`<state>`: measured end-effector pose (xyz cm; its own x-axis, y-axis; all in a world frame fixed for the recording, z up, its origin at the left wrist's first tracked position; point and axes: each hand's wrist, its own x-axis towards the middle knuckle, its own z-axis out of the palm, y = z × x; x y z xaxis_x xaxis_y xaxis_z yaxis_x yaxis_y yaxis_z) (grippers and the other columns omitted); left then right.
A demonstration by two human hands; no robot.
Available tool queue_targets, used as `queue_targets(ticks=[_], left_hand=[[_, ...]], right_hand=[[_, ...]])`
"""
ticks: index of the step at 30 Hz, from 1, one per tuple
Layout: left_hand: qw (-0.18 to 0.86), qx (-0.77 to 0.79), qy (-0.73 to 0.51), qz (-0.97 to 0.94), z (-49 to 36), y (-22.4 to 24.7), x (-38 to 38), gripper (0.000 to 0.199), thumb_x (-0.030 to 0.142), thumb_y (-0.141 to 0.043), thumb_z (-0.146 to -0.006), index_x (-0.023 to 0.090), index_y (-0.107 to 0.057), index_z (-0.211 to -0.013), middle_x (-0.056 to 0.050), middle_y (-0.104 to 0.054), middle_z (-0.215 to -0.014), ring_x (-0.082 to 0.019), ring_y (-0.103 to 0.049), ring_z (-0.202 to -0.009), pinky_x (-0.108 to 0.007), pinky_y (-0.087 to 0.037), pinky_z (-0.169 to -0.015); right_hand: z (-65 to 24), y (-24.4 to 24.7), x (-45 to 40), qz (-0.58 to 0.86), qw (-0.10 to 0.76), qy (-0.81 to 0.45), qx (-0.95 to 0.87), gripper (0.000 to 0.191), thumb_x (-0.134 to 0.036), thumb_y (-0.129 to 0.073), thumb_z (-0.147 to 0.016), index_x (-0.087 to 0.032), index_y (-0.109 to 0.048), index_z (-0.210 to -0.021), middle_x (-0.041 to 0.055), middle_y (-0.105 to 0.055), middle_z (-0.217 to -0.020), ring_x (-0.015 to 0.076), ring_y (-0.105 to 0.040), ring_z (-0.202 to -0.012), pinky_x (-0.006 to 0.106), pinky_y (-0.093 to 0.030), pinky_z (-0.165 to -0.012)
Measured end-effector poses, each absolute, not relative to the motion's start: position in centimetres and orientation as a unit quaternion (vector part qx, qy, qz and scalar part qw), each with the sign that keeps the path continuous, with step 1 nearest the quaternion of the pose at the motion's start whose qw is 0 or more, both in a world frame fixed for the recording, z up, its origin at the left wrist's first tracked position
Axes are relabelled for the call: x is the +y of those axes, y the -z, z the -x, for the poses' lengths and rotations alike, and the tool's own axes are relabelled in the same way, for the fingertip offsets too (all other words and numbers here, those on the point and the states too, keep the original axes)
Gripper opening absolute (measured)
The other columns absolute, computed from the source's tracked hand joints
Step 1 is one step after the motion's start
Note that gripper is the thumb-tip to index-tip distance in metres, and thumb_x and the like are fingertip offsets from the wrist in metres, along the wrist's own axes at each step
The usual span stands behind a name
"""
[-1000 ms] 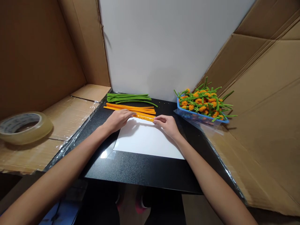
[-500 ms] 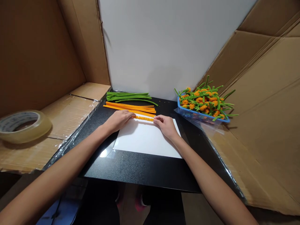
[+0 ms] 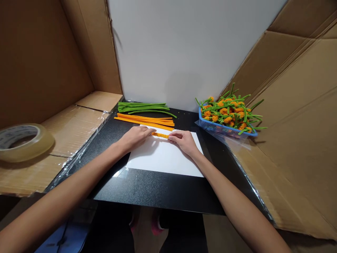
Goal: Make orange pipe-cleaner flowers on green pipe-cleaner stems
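Observation:
An orange pipe cleaner (image 3: 160, 135), coiled into a short ridged length, stretches between my two hands just above the white sheet of paper (image 3: 163, 158). My left hand (image 3: 138, 136) pinches its left end, and my right hand (image 3: 183, 140) grips the right end between thumb and fingers. Beyond them lies a bundle of straight orange pipe cleaners (image 3: 147, 121), its front edge close to the paper. Behind that is a pile of green pipe cleaners (image 3: 144, 107). The fingertips cover both ends of the coiled piece.
A blue basket (image 3: 223, 129) heaped with orange and green pipe-cleaner pieces (image 3: 231, 110) stands at the back right. On cardboard at the left lies a roll of clear tape (image 3: 25, 142). Cardboard walls (image 3: 297, 116) flank the black table (image 3: 142, 186).
My hands have come slightly closer together and a little nearer to me. The visible stretch of coiled pipe cleaner between them is shorter.

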<state>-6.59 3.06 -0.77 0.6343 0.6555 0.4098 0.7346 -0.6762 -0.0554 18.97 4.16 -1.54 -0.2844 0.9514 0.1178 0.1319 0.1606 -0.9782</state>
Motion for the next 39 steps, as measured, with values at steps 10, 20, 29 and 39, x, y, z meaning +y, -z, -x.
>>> queue_targets(ticks=[10,20,29,39], left_hand=[[0.067,-0.4,0.149,0.902,5.5,0.2,2.1,0.041,0.007,-0.049,-0.092,0.015,-0.057,-0.131,-0.01,-0.073,-0.093,-0.021,-0.071,-0.081,-0.028,-0.053,-0.072],[0.04,-0.394,0.201,0.896,4.8,0.6,1.7,0.034,0.011,-0.05,-0.093,0.016,-0.059,-0.126,-0.01,-0.074,-0.093,-0.021,-0.07,-0.08,-0.027,-0.052,-0.07],[-0.058,-0.382,0.278,0.879,4.7,0.9,2.0,0.021,0.016,-0.052,-0.093,0.017,-0.065,-0.11,-0.005,-0.073,-0.081,-0.015,-0.067,-0.067,-0.021,-0.044,-0.061],[-0.074,-0.322,0.305,0.893,5.1,0.5,2.0,0.032,0.009,-0.049,-0.09,0.018,-0.073,-0.108,-0.005,-0.071,-0.077,-0.012,-0.062,-0.063,-0.021,-0.043,-0.06]], right_hand=[[-18.6,1.3,3.7,0.411,0.416,-0.506,-0.634,0.028,-0.038,-0.084,-0.064,-0.015,-0.078,-0.078,0.0065,-0.073,-0.073,0.0167,-0.066,-0.067,0.031,-0.053,-0.067],[-18.5,1.0,3.6,0.408,0.391,-0.505,-0.653,0.022,-0.036,-0.079,-0.069,-0.016,-0.075,-0.077,0.0044,-0.072,-0.077,0.0171,-0.065,-0.072,0.031,-0.052,-0.073],[-18.8,1.1,3.9,0.414,0.38,-0.401,-0.723,0.016,-0.03,-0.069,-0.077,-0.017,-0.076,-0.081,0.0054,-0.074,-0.083,0.0189,-0.065,-0.078,0.032,-0.047,-0.075],[-18.3,0.9,3.4,0.412,0.385,-0.487,-0.667,0.029,-0.034,-0.07,-0.076,-0.013,-0.07,-0.096,0.0034,-0.07,-0.067,0.0161,-0.066,-0.063,0.03,-0.053,-0.067]])
